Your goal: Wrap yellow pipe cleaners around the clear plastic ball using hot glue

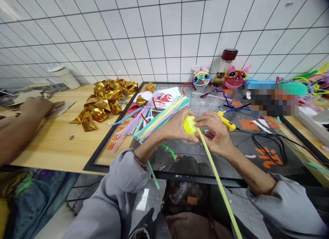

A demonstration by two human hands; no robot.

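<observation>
A bright yellow coil [189, 125] of wound pipe cleaner is in front of me, above the dark tabletop. My left hand [176, 127] closes around its left side, with the thumb below. On the other side, my right hand [215, 131] pinches the coil's edge where a long yellow pipe cleaner [218, 175] leaves it and hangs down past the table edge. A heap of loose pastel pipe cleaners [164, 119] lies just left of the coil. Behind my right hand rests a yellow glue gun [227, 122]; a red-handled tool [209, 134] is partly hidden under the fingers.
Gold foil pieces [105, 98] are piled at the left, beside a co-worker's hand [38, 107] on brown card. Two decorated round heads [201, 78] and a red-lidded bottle [223, 71] stand by the tiled wall. A black cable [269, 136] loops at the right.
</observation>
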